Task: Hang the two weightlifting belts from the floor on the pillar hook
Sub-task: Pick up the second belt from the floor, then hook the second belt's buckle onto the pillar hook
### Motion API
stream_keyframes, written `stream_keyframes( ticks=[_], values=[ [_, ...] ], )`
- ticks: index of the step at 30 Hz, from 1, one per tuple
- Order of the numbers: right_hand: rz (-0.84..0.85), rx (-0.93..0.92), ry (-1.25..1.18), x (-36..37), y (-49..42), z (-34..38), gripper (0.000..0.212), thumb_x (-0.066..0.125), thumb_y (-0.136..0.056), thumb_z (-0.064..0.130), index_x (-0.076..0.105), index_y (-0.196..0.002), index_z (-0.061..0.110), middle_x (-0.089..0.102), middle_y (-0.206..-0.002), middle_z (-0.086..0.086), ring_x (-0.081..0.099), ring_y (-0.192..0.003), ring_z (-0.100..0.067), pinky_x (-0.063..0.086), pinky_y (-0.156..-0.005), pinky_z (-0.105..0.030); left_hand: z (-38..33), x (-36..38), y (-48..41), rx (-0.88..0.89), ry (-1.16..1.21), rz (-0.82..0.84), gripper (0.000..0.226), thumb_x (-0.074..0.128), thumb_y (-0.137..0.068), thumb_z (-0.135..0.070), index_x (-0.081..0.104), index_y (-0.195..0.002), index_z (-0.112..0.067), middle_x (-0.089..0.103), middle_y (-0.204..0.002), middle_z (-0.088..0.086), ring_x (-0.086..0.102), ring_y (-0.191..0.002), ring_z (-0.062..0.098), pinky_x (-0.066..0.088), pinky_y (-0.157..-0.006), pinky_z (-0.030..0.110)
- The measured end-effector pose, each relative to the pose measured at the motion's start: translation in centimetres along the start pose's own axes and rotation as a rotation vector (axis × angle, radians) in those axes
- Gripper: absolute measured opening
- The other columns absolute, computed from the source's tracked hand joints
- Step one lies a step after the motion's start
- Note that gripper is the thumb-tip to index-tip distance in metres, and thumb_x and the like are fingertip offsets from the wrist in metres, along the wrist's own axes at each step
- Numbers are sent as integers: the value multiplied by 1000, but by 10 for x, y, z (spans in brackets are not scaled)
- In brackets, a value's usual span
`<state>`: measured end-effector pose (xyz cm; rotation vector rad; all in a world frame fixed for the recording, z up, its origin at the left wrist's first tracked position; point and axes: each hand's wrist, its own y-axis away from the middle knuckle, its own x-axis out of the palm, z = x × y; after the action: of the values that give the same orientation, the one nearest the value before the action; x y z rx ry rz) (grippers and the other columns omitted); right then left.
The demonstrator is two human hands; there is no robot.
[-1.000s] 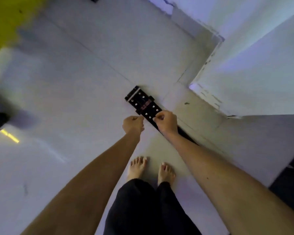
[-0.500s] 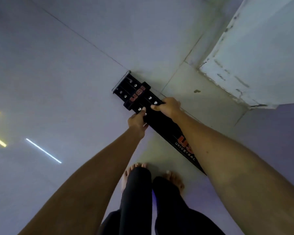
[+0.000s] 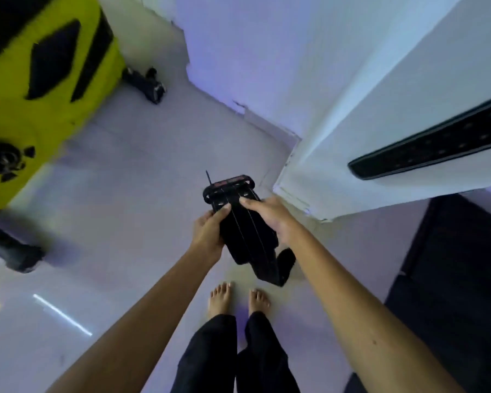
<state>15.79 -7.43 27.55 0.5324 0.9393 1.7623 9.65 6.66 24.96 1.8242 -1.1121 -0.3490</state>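
A person's left hand (image 3: 210, 228) and right hand (image 3: 270, 215) clasp a black weightlifting belt (image 3: 245, 231) by its buckle end, thumbs on top, its folded tail dangling above bare feet and clear of the floor (image 3: 131, 222). A second belt (image 3: 431, 144) hangs against the white pillar (image 3: 352, 109) at right; its hook is out of view. Best practice now, arguably: keep both grips firm and raise the buckle end toward that hook.

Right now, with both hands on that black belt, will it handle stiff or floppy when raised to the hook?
Probably semi-stiff: the belt spans between left hand and right hand without sagging. Its free end bends downward, so expect some swing. It looks thick, likely fairly heavy.
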Motion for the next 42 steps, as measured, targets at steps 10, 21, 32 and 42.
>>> stream_keyframes(
  ticks=[10,21,32,42],
  values=[
    [-115,-382,-271,-55,276,164,36,75,-83,36,75,-106,8,78,-103,-12,75,-94,-29,58,-85,-39,-170,94,275,552,-301,305,17,68,-89,-15,68,-102,-4,74,-91,12,74,-83,28,57,-66,32],
    [32,-738,-542,-55,392,235,40,72,-86,19,67,-120,-2,68,-122,-24,66,-114,-41,50,-104,-49,-215,115,402,915,-175,416,14,63,-92,-24,71,-84,-17,71,-82,10,68,-79,30,55,-75,43],
    [-147,-801,-86,-9,402,158,36,86,-73,15,74,-107,15,78,-95,3,75,-86,-8,58,-75,-22,-226,104,417,1116,-15,283,26,58,-95,-25,62,-94,1,65,-83,11,62,-79,25,50,-71,37],
    [10,-838,-166,-31,415,193,47,84,-68,-1,71,-112,11,78,-104,-8,74,-97,-24,59,-88,-37,-208,99,418,1093,-129,429,26,57,-96,-22,65,-111,-3,71,-106,21,69,-101,35,56,-88,45]
  ],
)
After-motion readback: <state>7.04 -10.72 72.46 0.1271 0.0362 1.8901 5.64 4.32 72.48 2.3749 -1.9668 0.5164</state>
